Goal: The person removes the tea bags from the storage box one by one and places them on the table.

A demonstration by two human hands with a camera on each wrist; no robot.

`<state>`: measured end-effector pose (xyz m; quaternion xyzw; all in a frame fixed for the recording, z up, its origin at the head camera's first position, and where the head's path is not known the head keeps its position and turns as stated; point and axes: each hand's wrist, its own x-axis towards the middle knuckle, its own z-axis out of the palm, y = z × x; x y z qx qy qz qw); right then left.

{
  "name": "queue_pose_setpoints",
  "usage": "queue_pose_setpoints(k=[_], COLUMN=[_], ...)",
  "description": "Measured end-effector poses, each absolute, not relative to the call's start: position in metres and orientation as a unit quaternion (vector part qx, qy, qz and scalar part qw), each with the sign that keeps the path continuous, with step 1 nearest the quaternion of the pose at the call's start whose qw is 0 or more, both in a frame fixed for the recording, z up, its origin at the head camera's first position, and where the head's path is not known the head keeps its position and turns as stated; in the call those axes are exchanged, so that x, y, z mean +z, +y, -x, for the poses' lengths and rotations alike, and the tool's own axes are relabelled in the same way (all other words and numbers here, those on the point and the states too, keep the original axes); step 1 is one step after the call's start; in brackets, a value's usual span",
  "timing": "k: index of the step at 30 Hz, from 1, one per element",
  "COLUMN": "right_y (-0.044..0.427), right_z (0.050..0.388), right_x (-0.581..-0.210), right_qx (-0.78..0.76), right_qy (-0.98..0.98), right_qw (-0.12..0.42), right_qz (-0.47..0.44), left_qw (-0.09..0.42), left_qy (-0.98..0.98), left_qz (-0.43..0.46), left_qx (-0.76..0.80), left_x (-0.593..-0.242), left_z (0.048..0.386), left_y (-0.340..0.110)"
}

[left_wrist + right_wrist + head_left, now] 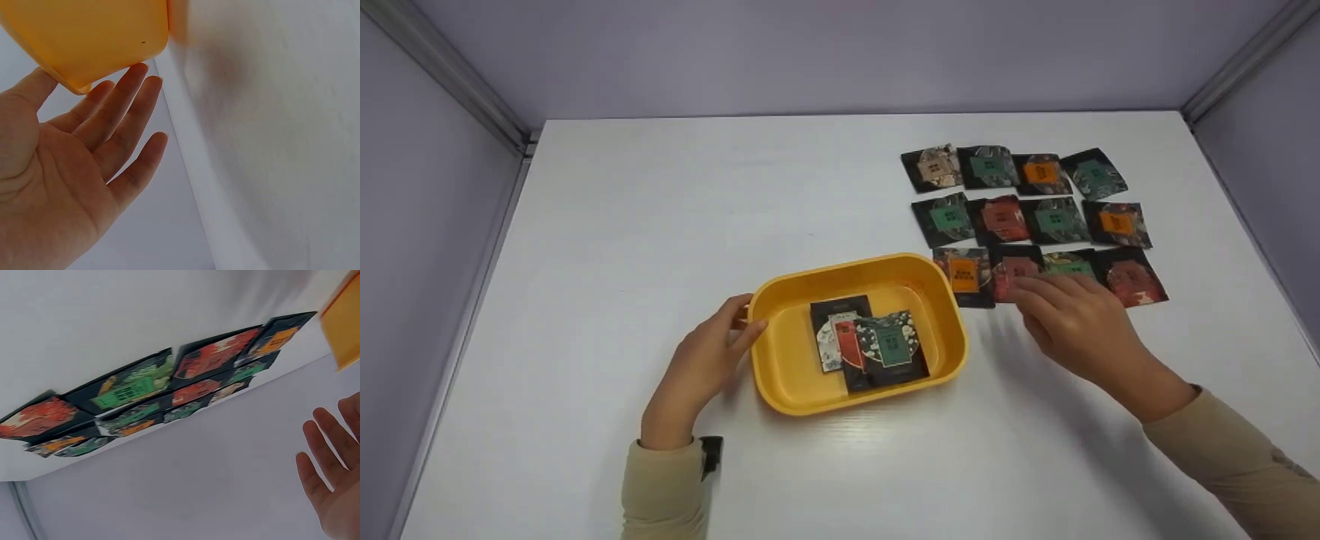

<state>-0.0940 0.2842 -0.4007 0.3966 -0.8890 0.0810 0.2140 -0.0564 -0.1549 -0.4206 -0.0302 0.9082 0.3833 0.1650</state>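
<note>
My left hand [701, 360] holds the left end of a yellow plastic basin [769, 397], thumb at the rim and fingers against the outer wall. The same grip on the basin [107, 34] shows in the left wrist view. Inside lie a few overlapping sachets, the top one a dark sachet with a green label [894, 346]. Over the front row of sachets on the table hovers my right hand [1072, 326], its fingers [323, 458] relaxed and holding nothing. Below it are a red-labelled sachet [1018, 267] and a partly hidden green-labelled sachet [1069, 261].
Several dark sachets with orange, green, red and beige labels lie in three rows at the right of the white table [645, 225]. The basin's right end stands close to an orange-labelled sachet [964, 276]. Pale walls [840, 60] rise behind and at both sides.
</note>
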Motion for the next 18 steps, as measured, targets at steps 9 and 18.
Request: queue_pose_setpoints(k=[9,18], right_y=[0.231,0.187], right_z=[0.093,0.101], right_x=[-0.393,-0.392], right_qx=[0.084,0.038], right_qy=[-0.846,-0.827], right_qw=[0.209,0.156], right_qz=[-0.483,-0.539], left_qw=[0.165,0.161], left_qy=[0.908,0.909], left_qz=[0.028,0.019], left_qx=[0.385,0.384], left_x=[-0.422,-0.422], left_z=[0.057,0.057], left_y=[-0.155,-0.155])
